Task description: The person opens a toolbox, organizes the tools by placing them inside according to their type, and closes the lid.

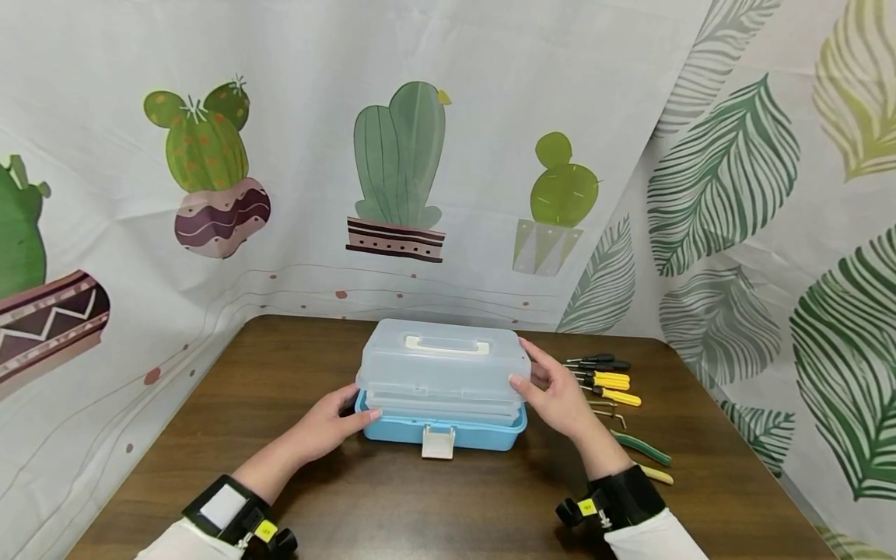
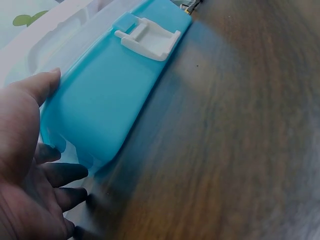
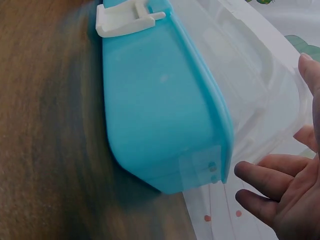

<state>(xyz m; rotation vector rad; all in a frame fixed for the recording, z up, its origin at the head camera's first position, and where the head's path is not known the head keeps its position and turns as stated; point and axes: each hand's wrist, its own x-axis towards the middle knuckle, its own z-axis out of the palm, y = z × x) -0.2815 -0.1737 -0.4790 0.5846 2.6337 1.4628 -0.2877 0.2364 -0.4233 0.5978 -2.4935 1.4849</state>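
A light-blue toolbox [image 1: 483, 437] with a white front latch [image 1: 438, 443] stands on the table. Its clear lid [image 1: 448, 358], which carries a white handle [image 1: 448, 344], is tilted up off the base, and clear trays show beneath. My left hand [image 1: 332, 424] grips the base's left end, thumb [image 2: 47, 82] over the front rim, other fingers spread along the end wall. At the lid's right end, my right hand [image 1: 556, 393] holds the edge, thumb in front and index finger at the side. Its lower fingers [image 3: 267, 180] stay beside the base's corner.
Right of the toolbox lie several screwdrivers with black [image 1: 602, 362] and yellow handles [image 1: 612, 380]. Bent hex keys [image 1: 612, 414] and a tool with green handles [image 1: 644, 447] lie nearer me, partly behind the right forearm. A patterned cloth [image 1: 294, 155] hangs behind the brown table [image 1: 280, 350].
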